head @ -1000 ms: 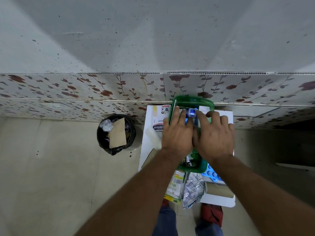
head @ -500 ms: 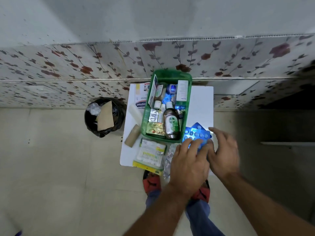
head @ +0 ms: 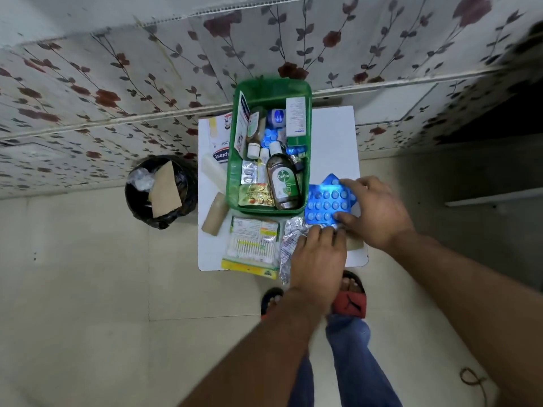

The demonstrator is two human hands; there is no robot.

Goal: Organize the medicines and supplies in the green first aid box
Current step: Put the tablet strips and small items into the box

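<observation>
Right hand (head: 379, 211) spread, fingertips pinching blue blister sheets (head: 326, 202) | left hand (head: 318, 254) flat on silver strip (head: 289, 239), gripping nothing | green first aid box (head: 271, 92) just left, crammed | risk: stacked sheets could've fanned apart, slid off the table (head: 335, 136) edge.

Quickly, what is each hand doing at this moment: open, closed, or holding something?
Left hand: fingers curled down on the silver foil strips; a real grip cannot be told.
Right hand: closing on the blue blister packs, thumb and fingers at their edges.
</observation>
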